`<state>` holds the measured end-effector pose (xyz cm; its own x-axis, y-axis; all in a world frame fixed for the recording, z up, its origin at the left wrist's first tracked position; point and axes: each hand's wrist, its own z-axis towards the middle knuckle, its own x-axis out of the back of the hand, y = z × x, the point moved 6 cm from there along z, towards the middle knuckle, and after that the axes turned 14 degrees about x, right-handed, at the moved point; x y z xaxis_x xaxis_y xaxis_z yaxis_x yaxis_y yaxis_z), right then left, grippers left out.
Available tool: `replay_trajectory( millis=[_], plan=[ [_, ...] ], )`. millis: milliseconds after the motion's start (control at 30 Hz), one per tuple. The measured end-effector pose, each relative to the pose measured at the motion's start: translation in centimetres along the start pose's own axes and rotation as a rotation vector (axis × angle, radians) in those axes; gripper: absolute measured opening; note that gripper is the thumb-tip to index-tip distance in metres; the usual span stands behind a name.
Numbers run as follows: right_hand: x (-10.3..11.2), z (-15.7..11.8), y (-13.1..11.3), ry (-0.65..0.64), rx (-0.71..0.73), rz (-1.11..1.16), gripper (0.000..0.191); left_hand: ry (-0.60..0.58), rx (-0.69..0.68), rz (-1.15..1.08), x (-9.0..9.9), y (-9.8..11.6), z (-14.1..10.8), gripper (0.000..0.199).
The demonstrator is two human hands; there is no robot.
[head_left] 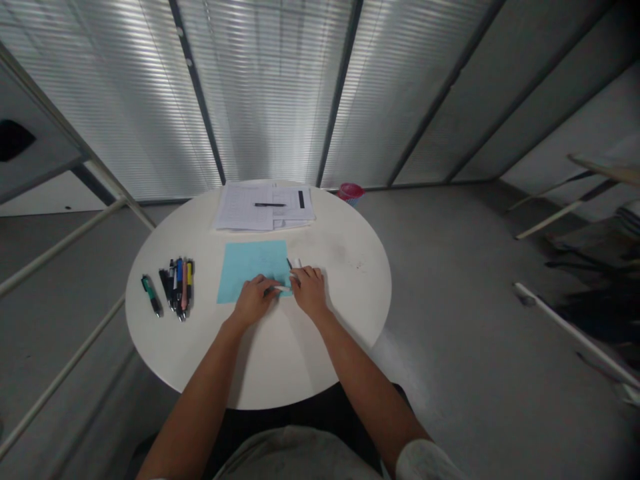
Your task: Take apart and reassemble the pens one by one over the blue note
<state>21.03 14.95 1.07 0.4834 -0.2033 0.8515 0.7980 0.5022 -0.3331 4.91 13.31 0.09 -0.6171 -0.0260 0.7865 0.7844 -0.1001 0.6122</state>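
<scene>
My left hand (254, 300) and my right hand (310, 291) rest close together at the near edge of a light blue sheet of paper (253, 270) on a round white table (340, 280). A white pen (281, 288) runs between them, pinched by my left fingertips and reaching under my right fingers. Past my right fingers, a thin dark tip (289, 264) and a small white end (299, 263) stick out. I cannot tell whether these belong to that pen or to a second one.
Several pens and markers (179, 288) lie in a group on the table's left, with a green-and-black pen (151, 295) apart from them. Printed papers (265, 208) with a black pen (270, 205) on top lie at the far side. A red-rimmed bin (351, 193) stands behind the table.
</scene>
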Motion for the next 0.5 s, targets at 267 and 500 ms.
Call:
replay_trajectory(
  millis=[267, 500],
  plan=[
    [0.0, -0.1, 0.0, -0.027, 0.009, -0.063, 0.023, 0.112, 0.143, -0.345, 2.2, -2.7, 0.5, 0.028],
    [0.2, -0.2, -0.5, -0.093, -0.001, -0.174, 0.025, 0.206, 0.160, -0.350, 3.0, -3.0, 0.6, 0.034]
  ],
)
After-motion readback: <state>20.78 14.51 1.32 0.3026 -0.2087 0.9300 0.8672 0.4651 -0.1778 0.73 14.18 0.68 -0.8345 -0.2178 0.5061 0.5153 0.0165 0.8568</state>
